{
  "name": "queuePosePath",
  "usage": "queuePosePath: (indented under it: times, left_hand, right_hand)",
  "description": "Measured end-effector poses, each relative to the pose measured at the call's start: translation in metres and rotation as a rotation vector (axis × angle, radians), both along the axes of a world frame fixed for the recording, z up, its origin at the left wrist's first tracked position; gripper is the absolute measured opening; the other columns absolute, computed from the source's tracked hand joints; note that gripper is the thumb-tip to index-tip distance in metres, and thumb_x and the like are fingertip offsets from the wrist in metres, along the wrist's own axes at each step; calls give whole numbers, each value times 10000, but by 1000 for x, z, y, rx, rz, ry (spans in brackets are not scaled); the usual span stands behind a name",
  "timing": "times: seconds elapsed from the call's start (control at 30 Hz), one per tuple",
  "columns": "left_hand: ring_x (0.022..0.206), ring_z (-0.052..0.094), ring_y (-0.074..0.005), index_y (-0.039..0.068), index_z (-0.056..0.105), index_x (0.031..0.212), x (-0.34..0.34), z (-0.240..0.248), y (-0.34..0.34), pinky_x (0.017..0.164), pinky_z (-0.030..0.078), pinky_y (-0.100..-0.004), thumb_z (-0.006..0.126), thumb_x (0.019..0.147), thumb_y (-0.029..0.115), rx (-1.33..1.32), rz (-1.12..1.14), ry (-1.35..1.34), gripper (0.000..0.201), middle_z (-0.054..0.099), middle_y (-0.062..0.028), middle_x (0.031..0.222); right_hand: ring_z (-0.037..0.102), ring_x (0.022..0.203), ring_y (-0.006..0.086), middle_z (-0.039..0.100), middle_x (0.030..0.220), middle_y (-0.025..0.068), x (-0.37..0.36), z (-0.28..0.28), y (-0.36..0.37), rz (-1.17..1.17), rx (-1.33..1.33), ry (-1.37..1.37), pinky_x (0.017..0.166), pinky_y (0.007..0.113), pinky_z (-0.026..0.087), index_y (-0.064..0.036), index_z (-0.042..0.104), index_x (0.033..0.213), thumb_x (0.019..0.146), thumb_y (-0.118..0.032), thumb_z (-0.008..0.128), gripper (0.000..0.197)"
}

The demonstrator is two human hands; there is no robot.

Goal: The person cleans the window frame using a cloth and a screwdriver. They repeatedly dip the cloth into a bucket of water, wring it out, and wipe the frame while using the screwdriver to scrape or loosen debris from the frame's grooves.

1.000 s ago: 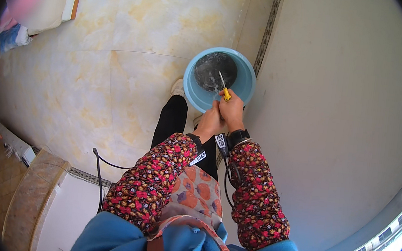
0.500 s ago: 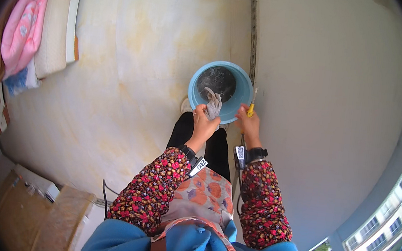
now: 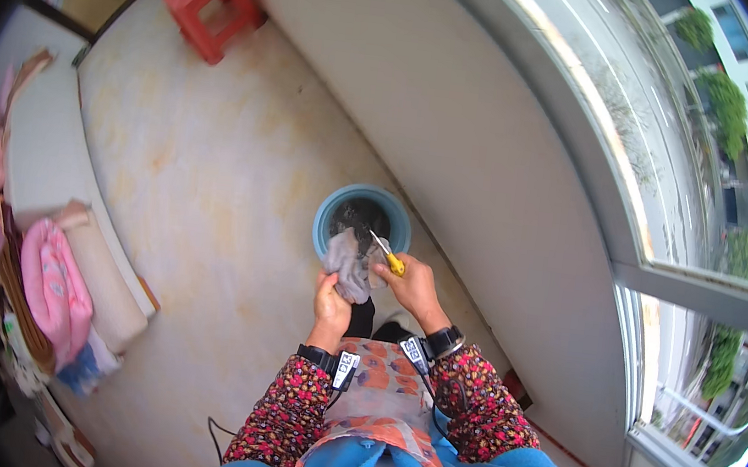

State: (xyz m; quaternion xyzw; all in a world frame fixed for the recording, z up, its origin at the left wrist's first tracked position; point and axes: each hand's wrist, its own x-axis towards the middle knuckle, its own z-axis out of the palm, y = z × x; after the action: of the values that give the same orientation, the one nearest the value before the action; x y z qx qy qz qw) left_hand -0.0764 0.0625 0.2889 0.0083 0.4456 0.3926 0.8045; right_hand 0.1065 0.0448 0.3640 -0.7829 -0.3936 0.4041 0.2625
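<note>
A light blue bucket (image 3: 324, 217) stands on the floor in front of my feet, with dark water (image 3: 358, 214) in it. Above its near rim I hold a wet grey cloth (image 3: 347, 267), bunched and hanging toward the water. My left hand (image 3: 329, 310) is closed on the cloth's near end. In my right hand (image 3: 415, 292) is a yellow-handled tool (image 3: 396, 263) with a thin metal shaft pointing up and left. The right fingers are beside the cloth's edge; whether they also pinch it, I cannot tell.
A wall (image 3: 525, 205) runs close along the right, with a window (image 3: 632, 152) above it. At the far left stands a red plastic stool (image 3: 218, 11). Folded bedding (image 3: 59, 281), pink and beige, is piled at the left.
The view has turned, bringing the stool and more window into sight. My right hand with the tool has come in from the bucket's right side to the cloth, which is now spread wider.
</note>
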Motion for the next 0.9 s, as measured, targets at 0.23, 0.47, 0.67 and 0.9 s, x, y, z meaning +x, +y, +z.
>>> queuePosePath:
  times: [0.23, 0.47, 0.67, 0.9]
  left_hand:
    - [1219, 542, -233, 132, 457, 1360, 20, 67, 22, 1038, 436, -453, 584, 996, 277, 311, -57, -159, 412, 565, -58, 1346]
    - [999, 563, -84, 88, 545, 1145, 83, 126, -74, 895, 463, -275, 638, 975, 134, 812, -783, -10, 198, 613, 4, 1102]
    - [1017, 578, -100, 89, 563, 1123, 68, 189, -113, 912, 472, -282, 618, 988, 143, 880, -1037, -95, 155, 628, -11, 1107]
    - [1179, 585, -206, 99, 482, 1301, 52, 244, -136, 1038, 475, -394, 664, 943, 113, 595, -883, -393, 401, 596, -61, 1255]
  right_hand:
    - [676, 807, 330, 704, 895, 185, 37, 58, -102, -364, -52, 258, 729, 412, 510, -48, 697, 1046, 849, -343, 722, 355]
    - [569, 676, 78, 656, 842, -8, 26, 73, -194, -442, 201, 399, 596, 250, 481, -25, 656, 1124, 849, -384, 791, 472]
    - [618, 916, 112, 685, 1036, 45, 7, 139, -247, -510, 379, 504, 811, 294, 515, 12, 628, 1192, 808, -179, 828, 473]
    - [537, 874, 93, 580, 955, 12, 9, 214, -318, -486, 731, 405, 786, 247, 462, -87, 504, 832, 843, -83, 784, 281]
